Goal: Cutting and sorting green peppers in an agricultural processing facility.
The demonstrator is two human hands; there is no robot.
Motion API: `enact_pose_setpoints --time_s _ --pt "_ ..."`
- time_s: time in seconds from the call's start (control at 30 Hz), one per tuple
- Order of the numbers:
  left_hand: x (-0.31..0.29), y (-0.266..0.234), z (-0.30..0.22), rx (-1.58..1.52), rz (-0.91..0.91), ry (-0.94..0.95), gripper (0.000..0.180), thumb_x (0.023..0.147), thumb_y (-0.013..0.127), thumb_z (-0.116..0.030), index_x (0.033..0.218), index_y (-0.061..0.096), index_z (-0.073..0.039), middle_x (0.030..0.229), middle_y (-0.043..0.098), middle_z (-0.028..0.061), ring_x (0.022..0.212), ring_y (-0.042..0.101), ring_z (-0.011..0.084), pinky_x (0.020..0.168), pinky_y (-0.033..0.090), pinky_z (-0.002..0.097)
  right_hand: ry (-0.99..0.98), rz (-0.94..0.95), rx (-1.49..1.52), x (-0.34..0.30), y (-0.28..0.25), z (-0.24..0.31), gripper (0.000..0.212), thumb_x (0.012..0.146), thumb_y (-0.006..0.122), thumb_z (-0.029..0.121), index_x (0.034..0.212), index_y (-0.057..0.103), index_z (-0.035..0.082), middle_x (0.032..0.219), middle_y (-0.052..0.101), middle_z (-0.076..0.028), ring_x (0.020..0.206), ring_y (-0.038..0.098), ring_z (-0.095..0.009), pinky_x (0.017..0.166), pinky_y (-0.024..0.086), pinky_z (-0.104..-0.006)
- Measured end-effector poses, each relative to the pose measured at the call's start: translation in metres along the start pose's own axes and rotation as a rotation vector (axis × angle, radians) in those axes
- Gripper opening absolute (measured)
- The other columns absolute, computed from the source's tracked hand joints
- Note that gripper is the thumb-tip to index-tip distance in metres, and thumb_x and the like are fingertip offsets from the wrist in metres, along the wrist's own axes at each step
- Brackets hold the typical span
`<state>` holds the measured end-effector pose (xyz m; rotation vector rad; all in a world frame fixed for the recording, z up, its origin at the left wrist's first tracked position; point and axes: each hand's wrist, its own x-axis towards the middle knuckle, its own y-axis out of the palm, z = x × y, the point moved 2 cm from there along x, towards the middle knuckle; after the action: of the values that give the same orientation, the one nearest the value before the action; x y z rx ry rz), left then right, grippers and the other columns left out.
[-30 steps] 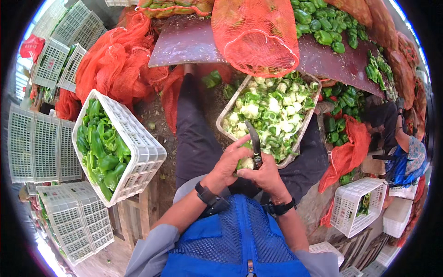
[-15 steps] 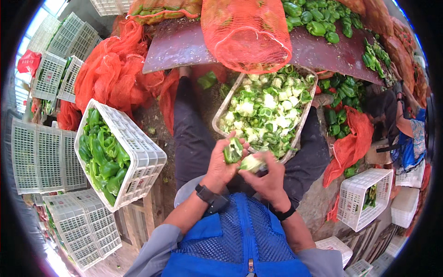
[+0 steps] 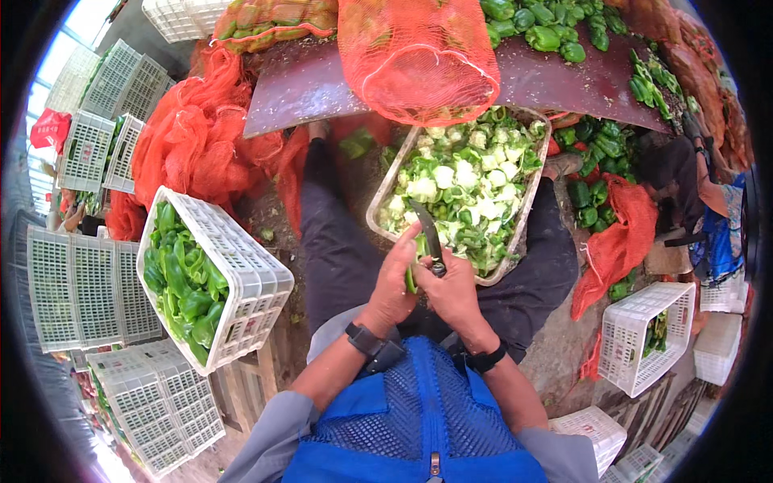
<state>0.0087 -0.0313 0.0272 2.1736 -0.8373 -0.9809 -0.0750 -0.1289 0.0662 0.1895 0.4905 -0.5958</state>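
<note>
Between my legs, both hands meet just in front of a shallow pale tub heaped with white pepper cores and green trimmings. My left hand is closed round a piece of green pepper, mostly hidden by the fingers. In my right hand is a small knife, gripped by its handle. Its dark curved blade points away from me, close to the left fingertips and the pepper. Whether the blade touches the pepper, I cannot tell.
To the left, a tilted white crate holds green pepper pieces. A red mesh bag hangs over the board ahead. Whole green peppers lie on that board. Another person sits at the far right.
The pale pepper core at my right fingers has left the hand. The knife blade now shows, pointing forward. My left hand has turned, and its fingers cover more of the green pepper.
</note>
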Motion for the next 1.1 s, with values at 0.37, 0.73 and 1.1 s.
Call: enact_pose_setpoints --time_s 0.37,0.73,1.1 --pt "0.013 -0.017 0.011 -0.234 -0.086 -0.035 0.053 0.11 0.05 -0.038 0.156 0.05 -0.012 0.126 0.069 0.0129 0.117 0.069 0.0281 0.102 0.057 0.0435 -0.188 -0.221 0.293 0.012 -0.006 -0.01 0.01 0.098 0.074 0.009 0.104 0.069 0.001 0.082 0.069 0.0 0.075 0.065 -0.009 0.067 0.053 -0.028" --pt "0.01 -0.009 0.033 -0.047 -0.05 -0.062 0.049 0.113 0.055 -0.023 0.158 0.048 -0.005 0.149 0.06 0.0168 0.135 0.059 0.025 0.11 0.05 0.0356 -0.431 -0.102 -0.358 0.028 -0.033 -0.049 0.015 0.092 0.074 0.005 0.106 0.072 0.0 0.077 0.064 -0.006 0.07 0.06 -0.012 0.066 0.048 -0.031" --pt "0.0 -0.021 0.0 -0.207 -0.126 0.201 0.056 0.112 0.056 -0.023 0.162 0.039 -0.003 0.131 0.069 0.012 0.119 0.066 0.0162 0.102 0.055 0.0332 -0.552 -0.23 -0.376 0.034 0.039 -0.013 0.011 0.094 0.072 0.004 0.102 0.072 -0.002 0.08 0.07 -0.007 0.07 0.065 -0.014 0.065 0.052 -0.0324"
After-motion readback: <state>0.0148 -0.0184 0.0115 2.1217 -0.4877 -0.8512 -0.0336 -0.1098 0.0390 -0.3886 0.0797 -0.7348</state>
